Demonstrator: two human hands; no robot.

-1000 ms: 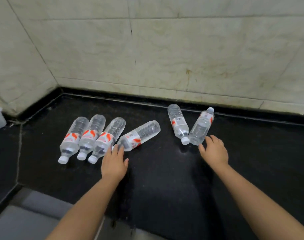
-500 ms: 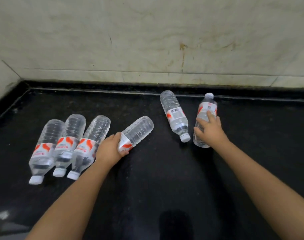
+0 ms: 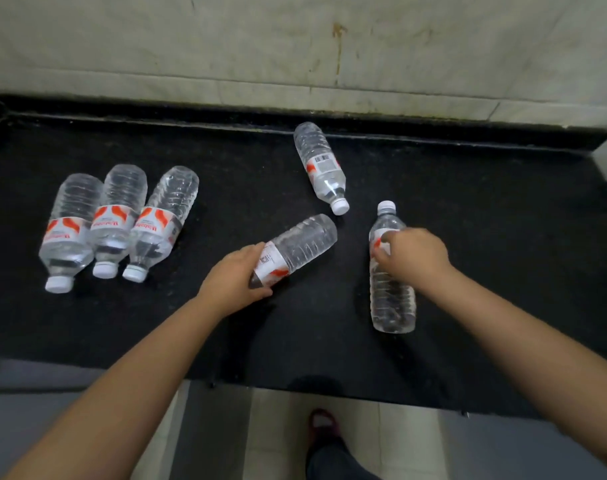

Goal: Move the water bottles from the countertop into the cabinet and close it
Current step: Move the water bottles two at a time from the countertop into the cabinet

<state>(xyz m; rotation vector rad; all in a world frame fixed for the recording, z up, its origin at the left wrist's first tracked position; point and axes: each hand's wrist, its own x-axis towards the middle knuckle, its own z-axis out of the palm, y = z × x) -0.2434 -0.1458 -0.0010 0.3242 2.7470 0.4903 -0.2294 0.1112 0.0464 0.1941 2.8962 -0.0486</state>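
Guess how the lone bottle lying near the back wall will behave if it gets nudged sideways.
The lone bottle lies on its round side on the flat black countertop, touching nothing, so it would probably roll. It looks full of water, so likely heavy for its size and slow to start. Its thin ribbed plastic may dent a little under a tight grip.

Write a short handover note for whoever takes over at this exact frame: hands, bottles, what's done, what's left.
Left hand: closed around the neck end of a tilted bottle, its base pointing away.
Right hand: gripping the label area of another bottle, cap pointing away.
Still lying on the black countertop: three bottles side by side at left, one lone bottle near the wall.
Done: none stored yet; two are in hand.
Left: put all six into the cabinet, not in view, then close it.
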